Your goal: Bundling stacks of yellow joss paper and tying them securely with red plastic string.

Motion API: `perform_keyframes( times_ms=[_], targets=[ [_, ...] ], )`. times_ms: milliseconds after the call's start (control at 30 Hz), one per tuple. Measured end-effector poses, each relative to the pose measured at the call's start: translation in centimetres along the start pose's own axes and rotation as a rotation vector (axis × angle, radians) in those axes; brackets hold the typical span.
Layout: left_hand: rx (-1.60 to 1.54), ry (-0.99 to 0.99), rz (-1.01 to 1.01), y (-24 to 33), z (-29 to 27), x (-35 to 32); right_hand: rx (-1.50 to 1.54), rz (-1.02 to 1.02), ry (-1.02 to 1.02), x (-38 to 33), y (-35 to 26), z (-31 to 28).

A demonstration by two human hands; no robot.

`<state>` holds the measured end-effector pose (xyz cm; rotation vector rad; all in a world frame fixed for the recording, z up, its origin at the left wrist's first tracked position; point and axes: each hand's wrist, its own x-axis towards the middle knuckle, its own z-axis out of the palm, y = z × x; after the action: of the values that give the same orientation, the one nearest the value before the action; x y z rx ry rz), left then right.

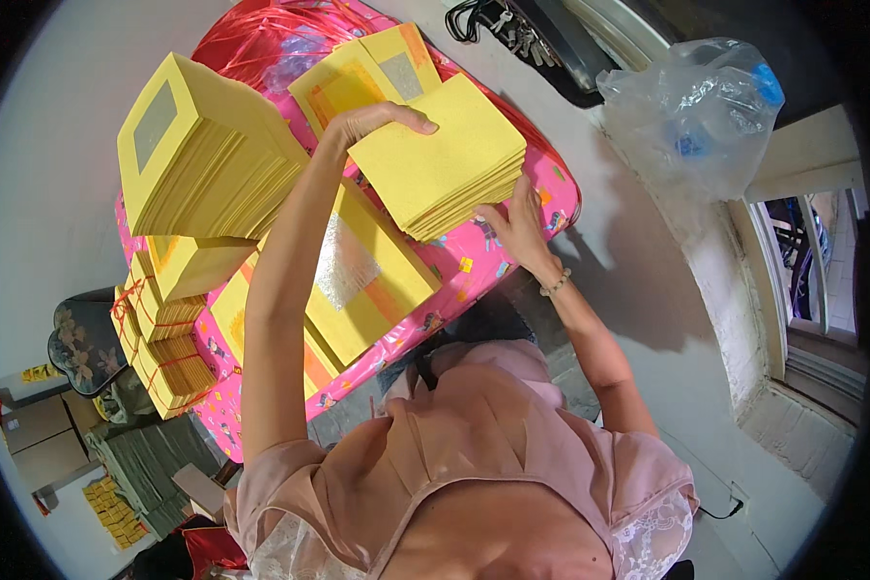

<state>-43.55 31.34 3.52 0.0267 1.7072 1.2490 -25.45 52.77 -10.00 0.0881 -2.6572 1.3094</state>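
Observation:
Both my hands hold one thick stack of yellow paper sheets (442, 159) above a pink patterned table (459, 266). My left hand (372, 121) lies over the stack's far left edge, fingers curled onto its top. Under the stack's near right corner, my right hand (517, 224) supports it from below. A taller stack of yellow sheets with a grey square on top (198, 155) stands at the left. Loose yellow sheets with silver and orange patches (367, 275) lie spread on the table beneath my arms.
Tied bundles of yellow paper (164, 348) sit at the table's left edge. A red plastic wrap (261, 39) lies at the far end. A clear plastic bag (701, 111) hangs by the window at right. Cardboard boxes (43, 440) stand on the floor at lower left.

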Motion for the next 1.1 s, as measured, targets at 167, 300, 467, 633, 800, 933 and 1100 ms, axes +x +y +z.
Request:
perform_keyframes(
  times_ms=[167, 300, 467, 633, 800, 933, 1100],
  targets=[
    [0.160, -0.001, 0.006, 1.0, -0.2, 0.5, 0.095, 0.006, -0.053, 0.6, -0.1, -2.2],
    [0.187, -0.079, 0.035, 1.4, -0.1, 0.0, -0.151, 0.021, 0.066, 2.6, -0.1, -5.4],
    [0.386, 0.050, 0.270, 1.3, 0.5, -0.6, -0.396, -0.001, 0.177, 6.5, 1.3, -5.6],
    [0.421, 0.064, 0.408, 0.4, 0.9, -1.1, -0.558, -0.003, 0.161, 7.8, 3.0, -4.9],
    [0.501, 0.165, 0.604, -0.5, 1.3, -1.1, -0.560, -0.088, 0.252, 7.4, 0.8, -6.9],
    [0.521, 0.157, 0.634, -0.6, 1.4, -1.2, -0.442, -0.153, 0.353, 7.7, -4.3, -9.3],
    [0.570, 0.166, 0.626, -0.4, 1.7, -1.4, -0.221, -0.385, 0.468, 9.0, -11.2, -10.8]
  ],
)
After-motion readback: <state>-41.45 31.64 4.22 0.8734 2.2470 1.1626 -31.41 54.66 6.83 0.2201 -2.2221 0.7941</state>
